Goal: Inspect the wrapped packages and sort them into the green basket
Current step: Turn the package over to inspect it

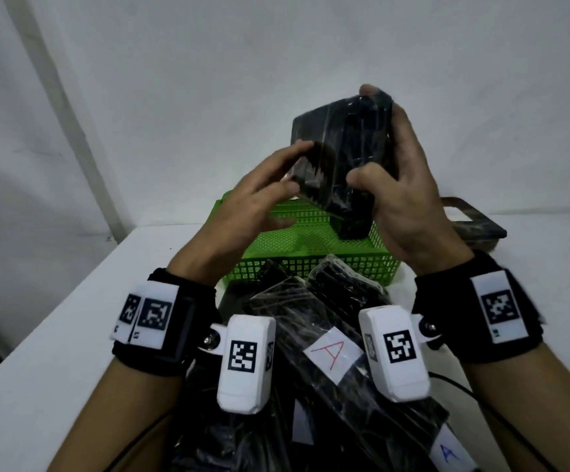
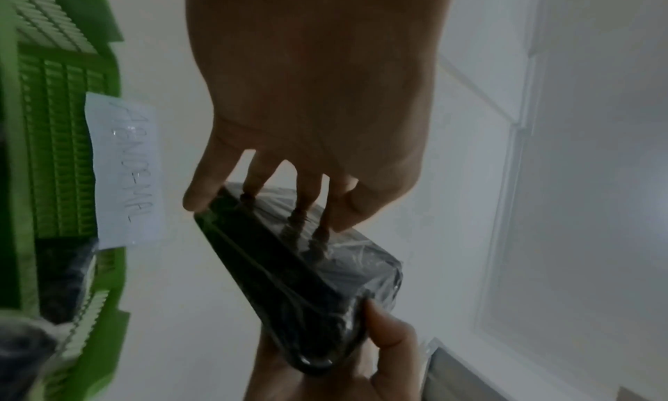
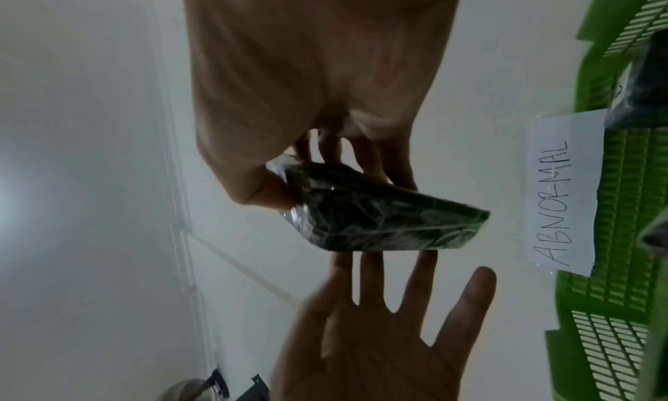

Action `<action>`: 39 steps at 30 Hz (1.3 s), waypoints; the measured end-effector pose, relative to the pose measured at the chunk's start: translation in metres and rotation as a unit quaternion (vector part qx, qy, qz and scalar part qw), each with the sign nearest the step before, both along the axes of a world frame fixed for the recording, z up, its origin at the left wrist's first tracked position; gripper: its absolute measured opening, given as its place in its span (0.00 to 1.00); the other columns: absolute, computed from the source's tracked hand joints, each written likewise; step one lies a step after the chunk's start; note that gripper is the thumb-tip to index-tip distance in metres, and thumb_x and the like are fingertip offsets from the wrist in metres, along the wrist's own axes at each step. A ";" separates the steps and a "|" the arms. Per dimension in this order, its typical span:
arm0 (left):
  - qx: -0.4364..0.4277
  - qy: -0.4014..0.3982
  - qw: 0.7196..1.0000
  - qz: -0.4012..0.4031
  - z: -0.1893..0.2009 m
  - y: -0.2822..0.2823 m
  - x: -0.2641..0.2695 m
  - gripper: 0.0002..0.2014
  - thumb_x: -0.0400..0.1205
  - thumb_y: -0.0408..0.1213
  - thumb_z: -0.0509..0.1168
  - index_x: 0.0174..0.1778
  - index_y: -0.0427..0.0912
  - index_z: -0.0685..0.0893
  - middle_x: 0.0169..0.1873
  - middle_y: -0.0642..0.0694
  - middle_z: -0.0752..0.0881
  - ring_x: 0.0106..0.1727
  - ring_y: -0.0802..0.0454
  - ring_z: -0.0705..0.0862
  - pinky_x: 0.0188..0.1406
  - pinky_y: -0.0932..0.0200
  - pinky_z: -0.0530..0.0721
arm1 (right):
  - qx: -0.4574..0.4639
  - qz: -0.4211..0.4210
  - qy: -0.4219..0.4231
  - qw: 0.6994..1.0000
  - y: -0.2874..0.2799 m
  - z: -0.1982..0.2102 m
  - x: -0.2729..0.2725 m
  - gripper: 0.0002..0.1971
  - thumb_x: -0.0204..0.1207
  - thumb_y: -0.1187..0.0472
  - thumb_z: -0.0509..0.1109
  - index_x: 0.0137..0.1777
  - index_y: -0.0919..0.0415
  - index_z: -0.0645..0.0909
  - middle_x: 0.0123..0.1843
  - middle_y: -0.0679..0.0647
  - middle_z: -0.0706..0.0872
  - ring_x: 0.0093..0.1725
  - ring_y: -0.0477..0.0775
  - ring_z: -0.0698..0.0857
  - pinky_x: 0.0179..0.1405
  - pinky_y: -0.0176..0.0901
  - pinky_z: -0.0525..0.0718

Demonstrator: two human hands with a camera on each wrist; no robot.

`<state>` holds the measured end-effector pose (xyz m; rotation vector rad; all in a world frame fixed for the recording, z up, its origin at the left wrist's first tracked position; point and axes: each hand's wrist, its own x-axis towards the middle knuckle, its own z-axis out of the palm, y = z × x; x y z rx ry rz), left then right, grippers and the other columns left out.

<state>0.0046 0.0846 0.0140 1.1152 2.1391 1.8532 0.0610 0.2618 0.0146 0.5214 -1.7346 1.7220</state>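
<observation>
My right hand [image 1: 400, 175] grips a black film-wrapped package [image 1: 341, 148], thumb on the near face and fingers round the far edge, holding it up above the green basket [image 1: 311, 264]. My left hand [image 1: 266, 195] has straight fingers that touch the package's lower left side. The left wrist view shows those fingertips [image 2: 249, 190] lying on the package [image 2: 311, 270]. In the right wrist view the package [image 3: 383, 221] sits between both hands, the left hand [image 3: 379, 330] flat below it. Another dark package [image 1: 351, 226] stands in the basket.
A paper label reading ABNORMAL [image 3: 564, 195] is stuck on the basket's wall [image 3: 614, 293]. A pile of wrapped black packages, two with paper tags marked A [image 1: 331, 356], lies on the white table in front of me. A dark flat tray [image 1: 474, 223] sits at the right rear.
</observation>
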 end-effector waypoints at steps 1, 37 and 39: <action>0.013 -0.024 1.000 0.015 0.002 0.001 0.002 0.18 0.87 0.48 0.59 0.74 0.65 0.78 0.74 0.68 0.77 0.75 0.57 0.78 0.62 0.44 0.88 | 0.025 0.004 0.013 1.000 -0.002 -0.001 0.002 0.39 0.72 0.79 0.62 0.84 0.60 0.62 0.74 0.56 0.79 0.70 0.53 0.83 0.62 0.50 0.87; 0.206 -0.090 0.974 0.016 0.014 -0.002 0.008 0.32 0.78 0.44 0.70 0.79 0.44 0.73 0.69 0.46 0.83 0.72 0.44 0.83 0.55 0.43 0.90 | 0.274 0.034 -0.079 0.958 0.014 -0.006 0.002 0.51 0.71 0.80 0.76 0.87 0.45 0.59 0.85 0.37 0.69 0.84 0.32 0.65 0.79 0.36 0.71; 0.200 -0.066 0.977 0.016 0.013 -0.002 0.006 0.34 0.73 0.35 0.73 0.77 0.40 0.74 0.67 0.47 0.83 0.67 0.46 0.86 0.54 0.46 0.90 | 0.263 0.054 -0.085 0.960 0.012 -0.005 0.004 0.49 0.73 0.79 0.77 0.85 0.42 0.60 0.85 0.40 0.71 0.83 0.36 0.69 0.76 0.40 0.77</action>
